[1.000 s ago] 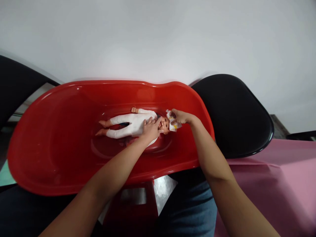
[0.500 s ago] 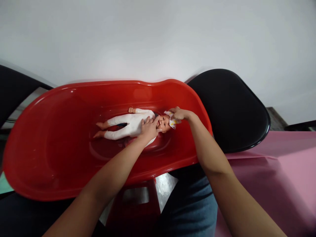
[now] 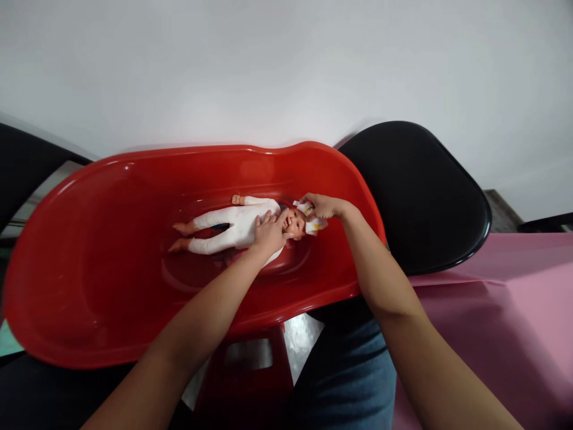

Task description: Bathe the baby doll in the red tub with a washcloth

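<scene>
Doll [image 3: 246,223] face-up in tub [image 3: 111,269] | left hand [image 3: 268,233] spread on chest, no grip evident | right hand [image 3: 324,206] pinches cloth [image 3: 317,226] at head | contact made; remainder not determinable

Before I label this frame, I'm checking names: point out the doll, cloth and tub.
Doll [image 3: 244,224]: head view, on its white belly.
Cloth [image 3: 315,226]: head view, on its yellow-marked lower part.
Tub [image 3: 210,171]: head view, bare inside of its far wall.
</scene>
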Demonstrator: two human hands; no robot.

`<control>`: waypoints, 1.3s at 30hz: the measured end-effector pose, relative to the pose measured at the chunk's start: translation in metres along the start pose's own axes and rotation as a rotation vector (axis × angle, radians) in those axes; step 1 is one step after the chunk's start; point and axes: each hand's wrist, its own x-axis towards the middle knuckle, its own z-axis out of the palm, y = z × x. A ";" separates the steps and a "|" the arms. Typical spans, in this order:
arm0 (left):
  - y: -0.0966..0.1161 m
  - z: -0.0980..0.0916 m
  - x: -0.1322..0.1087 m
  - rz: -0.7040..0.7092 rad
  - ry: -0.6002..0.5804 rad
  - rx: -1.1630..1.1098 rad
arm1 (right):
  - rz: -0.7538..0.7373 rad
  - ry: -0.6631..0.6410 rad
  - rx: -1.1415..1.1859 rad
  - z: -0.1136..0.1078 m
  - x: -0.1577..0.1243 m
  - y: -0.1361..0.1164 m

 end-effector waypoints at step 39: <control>-0.001 0.001 0.000 -0.004 0.013 0.034 | -0.009 0.170 0.029 0.019 -0.091 0.029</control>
